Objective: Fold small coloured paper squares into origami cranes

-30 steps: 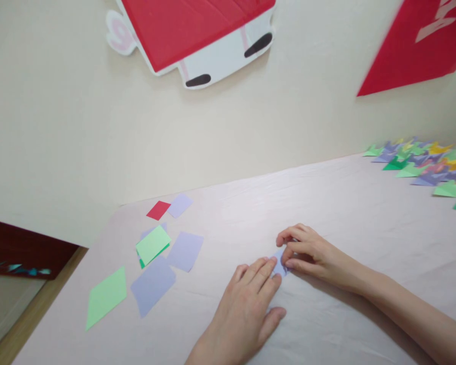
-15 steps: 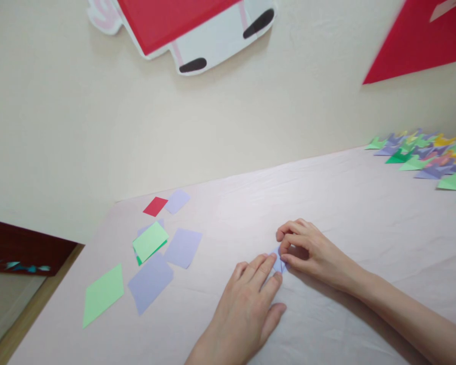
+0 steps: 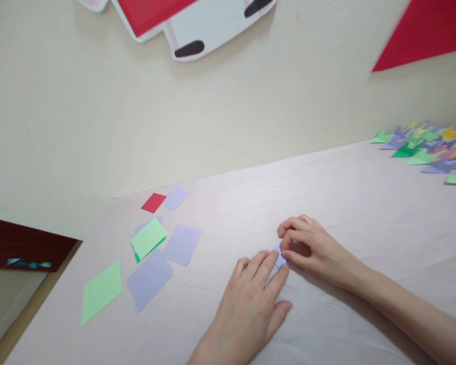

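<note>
The left hand (image 3: 251,299) lies flat, fingers together, pressing a small folded lilac paper piece (image 3: 278,258) on the white-clothed table (image 3: 365,213), well in from its edges; the right hand (image 3: 311,248) pinches it.

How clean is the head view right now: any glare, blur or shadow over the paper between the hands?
Head view: soft, even light, no glare on the table cloth; a faint shadow lies under the right hand. Both it and the left hand are sharp, but they hide most of the lilac paper. The red shape at top right is smeared at its edge.
</note>
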Action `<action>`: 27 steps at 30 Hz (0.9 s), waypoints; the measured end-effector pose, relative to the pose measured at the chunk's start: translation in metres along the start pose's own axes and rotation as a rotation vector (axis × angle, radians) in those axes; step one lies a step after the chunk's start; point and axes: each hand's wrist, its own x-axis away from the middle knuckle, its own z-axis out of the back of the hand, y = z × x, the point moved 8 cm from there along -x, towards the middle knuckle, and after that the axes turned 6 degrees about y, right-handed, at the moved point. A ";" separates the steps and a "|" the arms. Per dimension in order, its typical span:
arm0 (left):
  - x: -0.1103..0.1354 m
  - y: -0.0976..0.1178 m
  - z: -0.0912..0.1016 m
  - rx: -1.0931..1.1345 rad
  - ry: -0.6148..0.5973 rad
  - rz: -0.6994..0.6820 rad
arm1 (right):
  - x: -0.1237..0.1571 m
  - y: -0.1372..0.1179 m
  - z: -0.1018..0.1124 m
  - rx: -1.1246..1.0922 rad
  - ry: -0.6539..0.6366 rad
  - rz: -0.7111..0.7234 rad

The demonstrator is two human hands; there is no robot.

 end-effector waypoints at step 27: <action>0.000 0.003 0.002 0.008 -0.019 0.039 | 0.000 -0.005 -0.001 0.054 0.002 -0.018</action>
